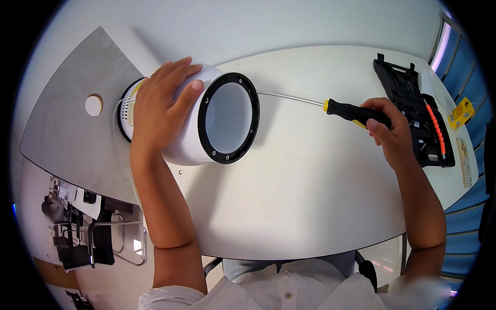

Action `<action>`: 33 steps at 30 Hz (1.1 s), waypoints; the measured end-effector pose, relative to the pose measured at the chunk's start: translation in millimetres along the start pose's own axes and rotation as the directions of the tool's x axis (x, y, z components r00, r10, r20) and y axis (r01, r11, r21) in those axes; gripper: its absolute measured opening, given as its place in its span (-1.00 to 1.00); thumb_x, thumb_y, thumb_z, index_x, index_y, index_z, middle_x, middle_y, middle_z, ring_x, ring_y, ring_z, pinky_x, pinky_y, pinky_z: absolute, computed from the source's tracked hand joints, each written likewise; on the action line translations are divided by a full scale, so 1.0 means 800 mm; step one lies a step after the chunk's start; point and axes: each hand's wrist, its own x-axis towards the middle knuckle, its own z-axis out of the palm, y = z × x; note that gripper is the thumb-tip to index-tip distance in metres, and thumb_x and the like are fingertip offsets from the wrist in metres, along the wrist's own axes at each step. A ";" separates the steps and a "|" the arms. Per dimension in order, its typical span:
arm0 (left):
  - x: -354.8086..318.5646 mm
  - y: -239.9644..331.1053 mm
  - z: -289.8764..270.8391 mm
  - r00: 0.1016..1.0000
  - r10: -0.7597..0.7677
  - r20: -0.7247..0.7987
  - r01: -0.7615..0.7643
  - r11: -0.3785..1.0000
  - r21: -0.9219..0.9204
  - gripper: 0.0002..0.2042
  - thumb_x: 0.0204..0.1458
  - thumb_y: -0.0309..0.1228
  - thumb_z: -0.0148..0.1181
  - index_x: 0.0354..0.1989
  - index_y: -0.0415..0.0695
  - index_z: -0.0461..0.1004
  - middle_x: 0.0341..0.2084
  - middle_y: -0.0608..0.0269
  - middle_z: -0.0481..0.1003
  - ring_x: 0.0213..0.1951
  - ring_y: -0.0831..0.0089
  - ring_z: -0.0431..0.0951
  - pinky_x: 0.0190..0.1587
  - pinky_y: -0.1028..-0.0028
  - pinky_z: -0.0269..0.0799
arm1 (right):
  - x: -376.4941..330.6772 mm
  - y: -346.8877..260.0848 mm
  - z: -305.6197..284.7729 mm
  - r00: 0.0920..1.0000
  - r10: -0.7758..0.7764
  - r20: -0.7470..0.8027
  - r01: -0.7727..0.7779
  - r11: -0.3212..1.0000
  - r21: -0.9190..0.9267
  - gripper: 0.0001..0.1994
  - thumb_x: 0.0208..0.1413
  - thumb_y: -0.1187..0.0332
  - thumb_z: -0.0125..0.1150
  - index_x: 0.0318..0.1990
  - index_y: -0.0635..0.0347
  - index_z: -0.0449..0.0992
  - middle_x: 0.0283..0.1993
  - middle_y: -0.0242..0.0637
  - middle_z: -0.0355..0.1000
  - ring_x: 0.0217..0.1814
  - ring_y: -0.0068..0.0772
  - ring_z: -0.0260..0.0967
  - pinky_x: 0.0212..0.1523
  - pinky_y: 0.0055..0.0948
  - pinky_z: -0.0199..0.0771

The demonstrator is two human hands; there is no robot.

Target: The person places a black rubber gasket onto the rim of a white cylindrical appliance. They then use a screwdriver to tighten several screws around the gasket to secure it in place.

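Observation:
A white cylindrical appliance (187,147) lies on its side on the table, its hollow opening edged by a black ring (203,126) with several screws. My left hand (164,98) grips it from above, thumb and fingers over the white shell. Held by its black and yellow handle in my right hand (391,129) is a long screwdriver (343,109). The screwdriver's shaft points left, and its tip is at the upper right edge of the ring; I cannot tell whether it touches. Slots and a yellow label show at the appliance's far left end.
A black tool case (395,77) with an orange flexible shaft (435,129) lies open at the right, near a yellow box (461,113). A small dark C-shaped piece (180,172) lies below the appliance. A grey panel (64,124) with a round hole adjoins the white table (289,206).

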 end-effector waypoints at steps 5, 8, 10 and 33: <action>-0.002 -0.001 -0.005 1.000 -0.008 0.021 0.007 1.000 0.006 -0.54 0.06 0.01 -0.02 -0.12 -0.11 0.54 0.00 0.14 0.46 0.08 0.12 0.38 0.13 0.24 0.16 | 0.000 -0.011 -0.001 0.997 0.080 0.024 -0.081 0.995 0.055 -0.68 0.01 0.20 0.15 -0.15 0.21 0.45 -0.47 -0.45 0.31 -0.49 -0.71 0.16 -0.47 -0.68 0.19; -0.002 0.000 -0.005 1.000 -0.017 0.023 0.017 1.000 0.005 -0.54 0.07 0.02 -0.02 -0.11 -0.11 0.54 0.01 0.14 0.46 0.08 0.11 0.37 0.14 0.24 0.16 | -0.001 -0.013 0.000 0.993 0.118 0.029 -0.121 0.988 0.094 -0.69 0.02 0.19 0.13 -0.16 0.21 0.45 -0.49 -0.46 0.29 -0.53 -0.74 0.15 -0.51 -0.70 0.18; -0.001 0.002 -0.005 0.999 -0.020 0.033 0.021 1.000 -0.006 -0.54 0.07 0.02 -0.02 -0.11 -0.10 0.54 0.01 0.14 0.46 0.09 0.11 0.37 0.14 0.24 0.15 | -0.002 -0.015 0.001 0.990 0.136 0.025 -0.138 0.984 0.111 -0.69 0.03 0.19 0.12 -0.16 0.21 0.45 -0.50 -0.47 0.28 -0.55 -0.75 0.13 -0.53 -0.72 0.17; -0.003 0.002 -0.003 0.998 -0.051 0.033 0.051 0.999 -0.007 -0.54 0.07 0.03 -0.02 -0.10 -0.07 0.54 0.03 0.15 0.45 0.15 0.07 0.33 0.20 0.14 0.09 | 0.002 -0.006 -0.011 0.977 0.071 -0.202 -0.041 0.988 0.149 -0.79 0.06 0.28 0.07 -0.20 0.16 0.48 -0.46 -0.47 0.30 -0.55 -0.77 0.11 -0.57 -0.76 0.10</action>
